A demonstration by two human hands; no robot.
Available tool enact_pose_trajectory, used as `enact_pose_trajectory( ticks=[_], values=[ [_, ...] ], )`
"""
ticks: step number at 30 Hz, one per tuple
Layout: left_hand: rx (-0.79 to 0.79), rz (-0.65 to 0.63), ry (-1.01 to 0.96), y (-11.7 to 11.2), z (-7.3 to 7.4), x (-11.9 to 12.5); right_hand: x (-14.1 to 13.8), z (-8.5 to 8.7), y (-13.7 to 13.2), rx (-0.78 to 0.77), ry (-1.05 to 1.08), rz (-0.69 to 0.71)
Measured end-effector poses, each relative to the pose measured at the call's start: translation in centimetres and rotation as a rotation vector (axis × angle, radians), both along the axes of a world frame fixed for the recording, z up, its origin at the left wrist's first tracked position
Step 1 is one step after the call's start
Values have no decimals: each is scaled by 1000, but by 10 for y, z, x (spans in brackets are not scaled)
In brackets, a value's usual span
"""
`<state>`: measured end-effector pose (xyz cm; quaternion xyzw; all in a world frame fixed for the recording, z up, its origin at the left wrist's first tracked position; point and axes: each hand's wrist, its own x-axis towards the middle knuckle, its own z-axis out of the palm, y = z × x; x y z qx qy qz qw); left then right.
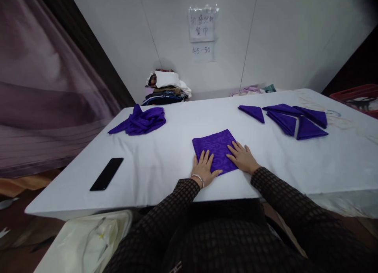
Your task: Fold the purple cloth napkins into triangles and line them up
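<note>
A purple patterned napkin [217, 147], folded into a square, lies flat on the white-covered table [177, 147] in front of me. My left hand [204, 168], with a bracelet at the wrist, rests spread on its near left corner. On the right edge of the cloth my right hand [242, 158] lies flat, fingers apart. Several purple napkins folded into triangles [311, 127] sit at the right of the table, with one triangle [252, 112] a little apart from them. To the far left is a crumpled heap of purple cloth [144, 121].
A black phone [106, 174] lies at the left front. Behind the table stands a stack of folded clothes [167, 88] by the wall, where a handwritten paper sign [202, 26] hangs. A red basket [354, 93] is at the far right; a pale bin [97, 237] stands below the front edge.
</note>
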<state>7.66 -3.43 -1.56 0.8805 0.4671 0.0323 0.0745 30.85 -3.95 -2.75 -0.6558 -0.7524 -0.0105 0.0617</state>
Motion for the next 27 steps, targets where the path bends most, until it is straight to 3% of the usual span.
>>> enact_pose_trajectory(
  ticks=[7,14,19,22,27],
  values=[
    [-18,50,46,-8,2,-26,0,1,0,-15,1,-14],
    [-40,255,30,-9,5,-52,3,-7,3,-1,15,0],
    [-28,398,-170,36,20,-41,2,-7,4,5,9,-2],
    [-133,498,-287,73,29,-29,1,-5,3,9,-5,-5],
    [-194,600,-309,118,31,-11,1,-3,2,2,-9,-4]
  ],
)
